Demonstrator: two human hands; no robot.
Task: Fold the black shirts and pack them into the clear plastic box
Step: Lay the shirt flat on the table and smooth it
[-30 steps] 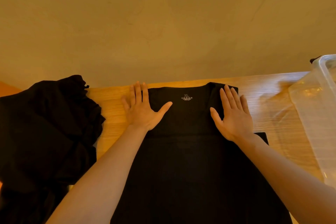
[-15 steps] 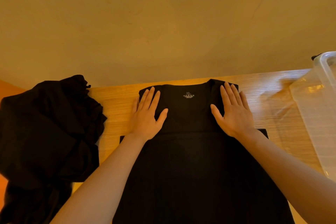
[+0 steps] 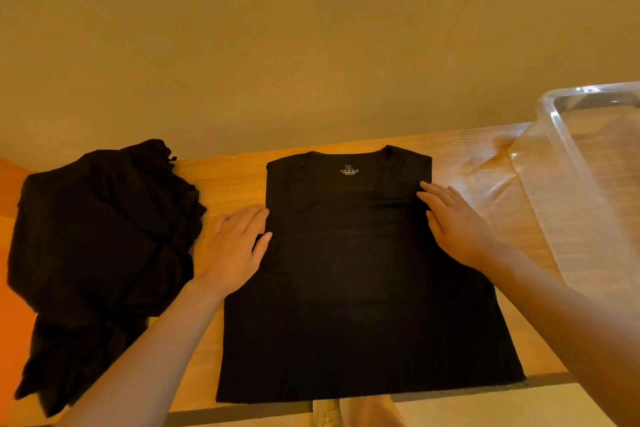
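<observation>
Both of your hands have slid outward since the earlier frames: your left hand [image 3: 232, 250] now lies flat on the worktop [image 3: 228, 180] just beside the shirt's left edge, thumb touching the cloth, and your right hand [image 3: 453, 218] rests with straight fingers on the shirt's right edge near the shoulder. Neither hand grips anything. The black shirt [image 3: 360, 274] lies flat in the middle of the worktop, collar away from you, sleeves already tucked in, hem at the near edge. A heap of more black shirts [image 3: 100, 243] sits to your left, and the clear plastic box [image 3: 585, 184] stands to your right, apart from the shirt. The cloth looks thin, soft and limp, so it will likely sag and lose its fold if lifted by one point. Take hold at both side edges or the two hem corners, and keep it supported along its width.
</observation>
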